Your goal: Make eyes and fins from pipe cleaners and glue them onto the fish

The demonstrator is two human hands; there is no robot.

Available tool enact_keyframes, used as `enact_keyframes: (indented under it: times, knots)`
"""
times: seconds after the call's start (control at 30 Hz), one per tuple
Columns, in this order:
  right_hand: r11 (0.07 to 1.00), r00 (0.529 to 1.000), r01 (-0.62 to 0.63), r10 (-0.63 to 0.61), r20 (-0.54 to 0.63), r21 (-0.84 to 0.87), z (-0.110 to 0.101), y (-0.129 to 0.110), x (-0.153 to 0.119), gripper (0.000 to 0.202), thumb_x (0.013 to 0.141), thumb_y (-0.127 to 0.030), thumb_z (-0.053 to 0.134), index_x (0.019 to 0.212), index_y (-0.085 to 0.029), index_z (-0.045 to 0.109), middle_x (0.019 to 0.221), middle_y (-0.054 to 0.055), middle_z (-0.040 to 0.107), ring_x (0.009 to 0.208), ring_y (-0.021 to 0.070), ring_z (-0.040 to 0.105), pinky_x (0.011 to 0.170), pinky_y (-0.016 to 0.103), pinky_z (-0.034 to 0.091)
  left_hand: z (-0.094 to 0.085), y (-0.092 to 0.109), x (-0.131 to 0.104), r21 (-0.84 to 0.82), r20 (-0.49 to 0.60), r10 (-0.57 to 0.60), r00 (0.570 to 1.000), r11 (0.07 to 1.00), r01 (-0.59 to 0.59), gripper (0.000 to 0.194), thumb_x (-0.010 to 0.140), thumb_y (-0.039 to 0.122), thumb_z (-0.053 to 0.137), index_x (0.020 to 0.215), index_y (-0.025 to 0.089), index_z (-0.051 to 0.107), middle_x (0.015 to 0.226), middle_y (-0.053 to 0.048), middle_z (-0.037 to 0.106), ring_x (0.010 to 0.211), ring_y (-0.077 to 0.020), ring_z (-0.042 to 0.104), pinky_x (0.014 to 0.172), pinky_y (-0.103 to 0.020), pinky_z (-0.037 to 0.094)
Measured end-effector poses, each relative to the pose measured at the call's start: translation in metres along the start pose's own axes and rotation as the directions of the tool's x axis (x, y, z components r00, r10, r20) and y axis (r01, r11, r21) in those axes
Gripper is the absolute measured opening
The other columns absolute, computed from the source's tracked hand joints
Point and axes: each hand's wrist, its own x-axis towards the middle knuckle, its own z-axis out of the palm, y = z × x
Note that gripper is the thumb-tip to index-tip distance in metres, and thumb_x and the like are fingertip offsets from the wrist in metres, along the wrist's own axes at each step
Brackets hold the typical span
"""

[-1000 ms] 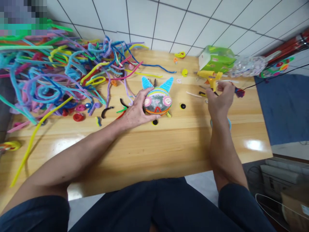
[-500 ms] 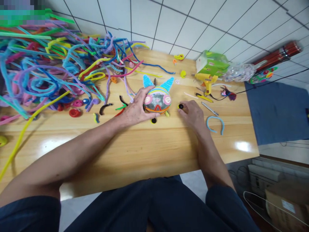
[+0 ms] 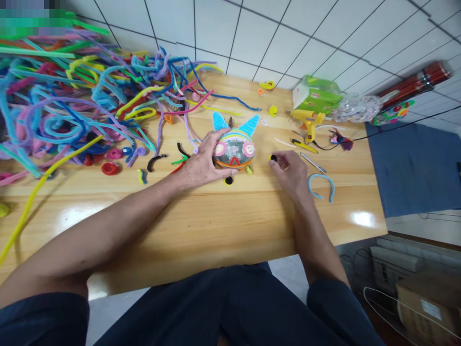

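A round craft animal head (image 3: 236, 148) with blue pointed ears, pink-ringed eyes and a red nose rests on the wooden table. My left hand (image 3: 203, 166) grips it from its left side, thumb along the lower edge and fingers near the left ear. To the right of the head, my right hand (image 3: 290, 170) pinches a small black disc with a yellow edge (image 3: 273, 158) between thumb and fingertip. A similar black and yellow disc (image 3: 229, 180) lies on the table just below the head.
Tangled coloured pipe cleaners (image 3: 72, 105) cover the left of the table (image 3: 201, 221). At right are a yellow glue gun (image 3: 308, 126), a cutter (image 3: 305, 146), a blue curved piece (image 3: 321, 177) and a green box (image 3: 317, 93). A tiled wall stands behind.
My right hand has shifted slightly right with the black disc, farther from the animal head. My left hand keeps its hold on the head.
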Motion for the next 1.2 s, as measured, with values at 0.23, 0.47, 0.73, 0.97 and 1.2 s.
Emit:
enact_keyframes:
  times: [0.23,0.47,0.73,0.97,1.2]
  knots:
    - [0.956,0.959,0.252,-0.226,-0.172,0.152,-0.02,-0.061,0.017,0.014,0.094,-0.026,0.073,0.108,-0.027,0.074,0.09,0.0,0.073,0.077,0.0176,0.066,0.073,0.034,0.058,0.0,0.0,-0.001,-0.005,0.002,-0.016,1.0,1.0,0.016,0.11,0.075,0.049,0.098,0.165,0.026,0.039,0.163,-0.017,0.052,0.152,-0.0377,0.054,0.131,-0.052,0.044]
    - [0.938,0.952,0.304,-0.291,-0.095,0.169,-0.009,-0.075,0.029,0.014,0.097,-0.031,0.072,0.112,-0.028,0.074,0.092,0.001,0.074,0.08,0.0187,0.067,0.076,0.036,0.061,0.0,-0.001,-0.001,0.0,0.001,0.025,1.0,1.0,-0.025,0.108,0.076,0.048,0.098,0.164,0.025,0.04,0.164,-0.018,0.051,0.153,-0.0374,0.053,0.13,-0.052,0.045]
    - [0.943,0.953,0.304,-0.299,-0.058,0.137,-0.005,-0.078,0.032,0.013,0.1,-0.031,0.071,0.112,-0.03,0.075,0.093,0.002,0.076,0.082,0.0204,0.069,0.077,0.039,0.062,0.003,-0.003,-0.001,0.027,-0.014,0.018,1.0,0.999,-0.017,0.109,0.074,0.047,0.099,0.165,0.028,0.041,0.162,-0.017,0.053,0.152,-0.0383,0.053,0.128,-0.055,0.046]
    - [0.918,0.933,0.36,-0.353,-0.074,0.164,-0.002,-0.079,0.032,0.016,0.099,-0.023,0.072,0.113,-0.029,0.076,0.092,0.002,0.074,0.082,0.0192,0.069,0.077,0.037,0.061,0.002,-0.003,-0.002,0.047,-0.002,0.008,1.0,0.999,-0.008,0.108,0.075,0.044,0.098,0.165,0.028,0.04,0.164,-0.017,0.052,0.153,-0.0385,0.052,0.13,-0.057,0.044]
    - [0.937,0.948,0.318,-0.316,-0.037,0.146,-0.001,-0.077,0.032,0.015,0.1,-0.029,0.071,0.114,-0.03,0.076,0.093,0.002,0.074,0.083,0.0203,0.068,0.078,0.038,0.061,0.003,-0.002,-0.001,0.033,-0.012,0.04,0.999,0.999,-0.039,0.107,0.076,0.042,0.098,0.164,0.027,0.04,0.163,-0.017,0.053,0.152,-0.0379,0.053,0.129,-0.055,0.044]
